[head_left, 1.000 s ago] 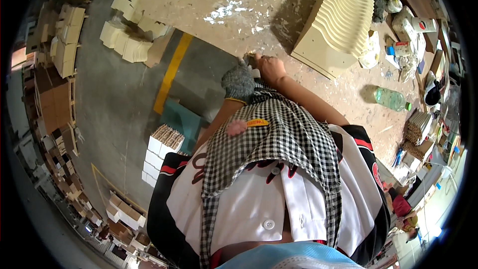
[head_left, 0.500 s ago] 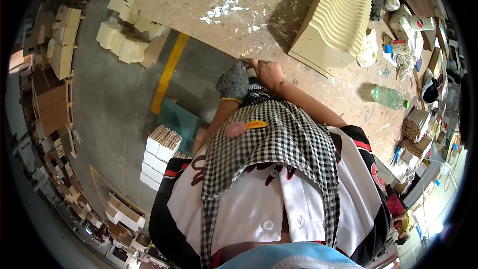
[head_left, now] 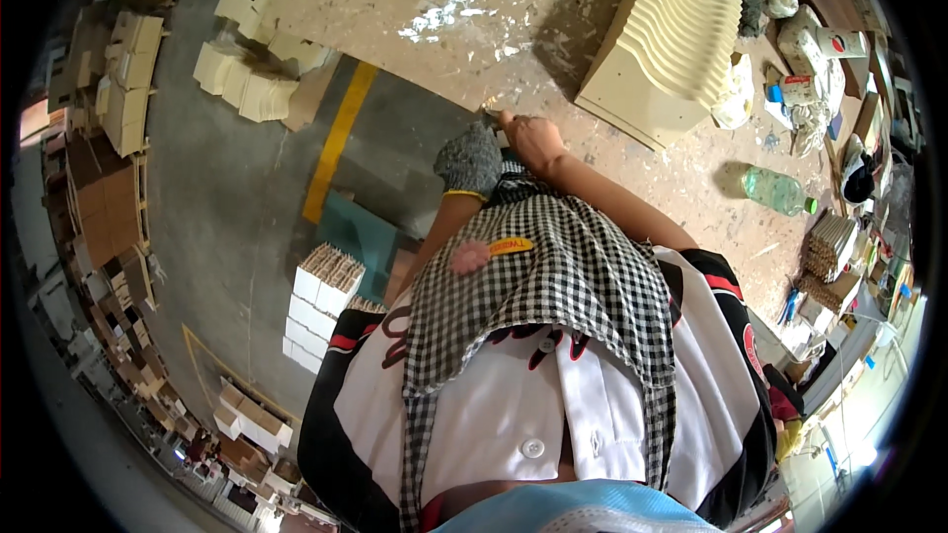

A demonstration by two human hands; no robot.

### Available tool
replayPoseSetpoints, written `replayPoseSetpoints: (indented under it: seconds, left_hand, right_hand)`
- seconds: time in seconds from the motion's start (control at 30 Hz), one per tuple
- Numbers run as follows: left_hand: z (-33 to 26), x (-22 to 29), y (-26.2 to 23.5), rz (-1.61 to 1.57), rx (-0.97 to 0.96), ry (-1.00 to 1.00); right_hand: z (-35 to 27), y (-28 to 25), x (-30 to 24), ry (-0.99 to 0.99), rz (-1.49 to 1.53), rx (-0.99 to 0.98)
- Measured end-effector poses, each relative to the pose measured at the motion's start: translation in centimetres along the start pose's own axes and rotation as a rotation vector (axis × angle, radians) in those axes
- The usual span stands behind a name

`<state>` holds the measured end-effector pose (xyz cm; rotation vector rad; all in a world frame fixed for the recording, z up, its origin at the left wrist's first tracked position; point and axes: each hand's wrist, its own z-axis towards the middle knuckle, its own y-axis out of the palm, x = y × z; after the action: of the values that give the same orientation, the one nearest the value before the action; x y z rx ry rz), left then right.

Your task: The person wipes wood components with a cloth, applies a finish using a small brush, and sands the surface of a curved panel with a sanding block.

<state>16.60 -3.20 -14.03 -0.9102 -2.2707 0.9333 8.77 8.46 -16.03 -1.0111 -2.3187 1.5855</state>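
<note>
My left hand (head_left: 470,160), in a grey knitted glove with a yellow cuff edge, is curled at the near corner of the worktable (head_left: 415,64). Close beside it is my bare right hand (head_left: 535,145), its fingers bent and closed, thumb side toward the glove. A tiny yellowish bit (head_left: 491,106) shows at the fingertips where the hands meet; what they grip is too small and covered to name. Both hands are just beyond the black-and-white checked apron (head_left: 553,266) I wear. Ahead to the right stands a row of cream wavy-edged panels (head_left: 681,25).
A green-tinted bottle (head_left: 775,190) lies on the tabletop at right, with a white cup (head_left: 839,42) and bags farther back. Left of the table, stacked cream pieces (head_left: 242,84), a yellow floor line (head_left: 339,143) and white boxes (head_left: 324,301) are on the floor. Cartons line the far left.
The whole view has shifted very slightly. My hands stay together at the table corner, their hold looking much the same.
</note>
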Motion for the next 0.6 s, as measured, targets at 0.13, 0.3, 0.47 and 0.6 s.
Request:
replayPoseSetpoints:
  seconds: [0.13, 0.3, 0.47, 0.6]
  left_hand:
    - [-1.2, -0.4, -1.7, -0.024, -0.035, -0.058]
    - [-0.3, -0.4, -0.6, -0.041, -0.025, -0.019]
    - [-0.2, 0.1, -1.7, -0.004, -0.092, -0.045]
    - [-0.1, 0.1, -1.1, -0.050, -0.089, -0.118]
  right_hand:
    - [1.1, -0.8, -1.0, -0.010, -0.067, -0.018]
    - [0.6, 0.0, -0.2, -0.007, -0.030, -0.022]
    - [1.2, 1.4, 0.6, -0.035, -0.108, 0.127]
    - [0.7, 0.3, 0.3, -0.024, 0.004, 0.002]
